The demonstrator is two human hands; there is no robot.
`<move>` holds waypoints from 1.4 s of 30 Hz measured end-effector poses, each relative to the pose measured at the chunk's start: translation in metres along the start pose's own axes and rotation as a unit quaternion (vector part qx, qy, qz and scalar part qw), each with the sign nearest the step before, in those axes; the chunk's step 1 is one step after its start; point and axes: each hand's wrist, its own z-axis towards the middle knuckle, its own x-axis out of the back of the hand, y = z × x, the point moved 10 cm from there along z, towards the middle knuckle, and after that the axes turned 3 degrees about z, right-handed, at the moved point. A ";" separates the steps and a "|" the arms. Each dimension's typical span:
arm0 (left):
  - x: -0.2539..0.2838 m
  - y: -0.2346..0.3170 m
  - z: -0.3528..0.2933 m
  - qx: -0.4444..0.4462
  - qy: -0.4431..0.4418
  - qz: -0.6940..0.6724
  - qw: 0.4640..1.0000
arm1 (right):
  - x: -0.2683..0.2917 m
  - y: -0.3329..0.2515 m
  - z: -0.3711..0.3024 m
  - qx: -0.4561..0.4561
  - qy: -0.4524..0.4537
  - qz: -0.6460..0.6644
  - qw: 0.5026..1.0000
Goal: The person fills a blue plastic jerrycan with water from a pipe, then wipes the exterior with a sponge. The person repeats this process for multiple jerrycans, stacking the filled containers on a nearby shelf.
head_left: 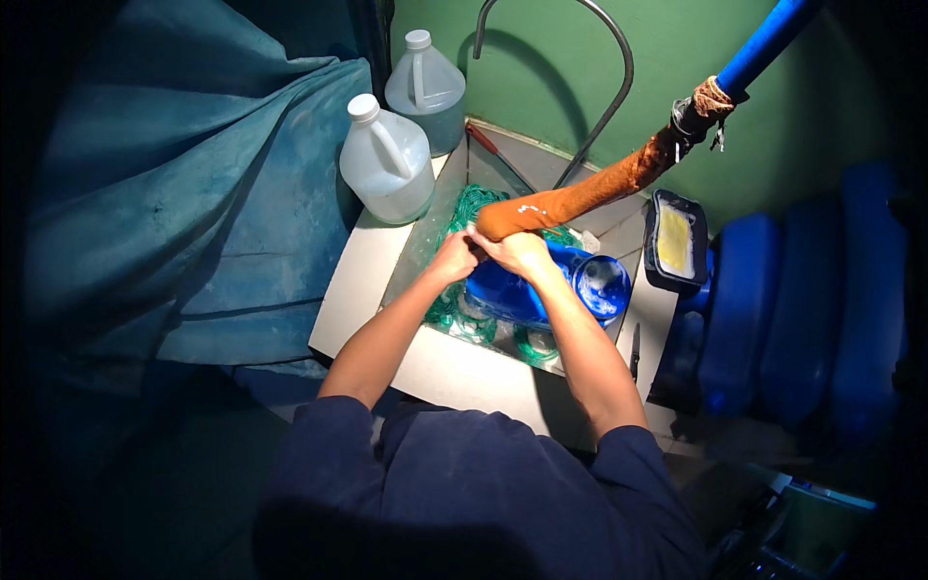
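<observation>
Orange-brown cloth sleeve: long, tube-like, stained rusty, hanging from a blue pipe at 1 o'clock, tied on with cord and wire at the joint. Sleeve runs down toward centre; its lower end sits over the sink, at the meeting point of both hands.

Left hand: fingers curled in, pressed against the sleeve's end from the 9 o'clock side. Closed around the cloth tip as far as visible; fingertips hidden.

Right hand: fingers bent, clasping the same end from the 3 o'clock side, knuckles up. The two hands touch each other at the tip.

Just below the hands, at 5 o'clock: blue plastic vessel lying on its side in the sink, mouth facing 3 o'clock, soapy foam visible inside the opening.

Green netting bunched in the sink under and around the vessel.

Sink surround pale. At 10 o'clock of the hands, two translucent jugs with white caps, one behind the other. Curved metal faucet pipe at 12 o'clock against the green wall. At 3 o'clock, black tray holding a yellow sponge. Further at 3 o'clock, row of blue jerrycans. Teal cloth draped at 9 o'clock.
</observation>
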 end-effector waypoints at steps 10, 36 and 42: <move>-0.001 0.048 -0.014 -0.153 -0.065 0.033 0.985 | 0.020 0.104 -0.056 -0.257 0.240 0.067 0.934; -0.089 0.079 0.029 -0.205 -0.202 0.319 0.903 | 0.127 0.071 -0.055 0.130 0.166 -0.124 0.970; -0.074 0.105 0.016 -0.288 -0.119 0.299 0.902 | 0.171 0.181 -0.093 -0.086 0.267 0.400 0.873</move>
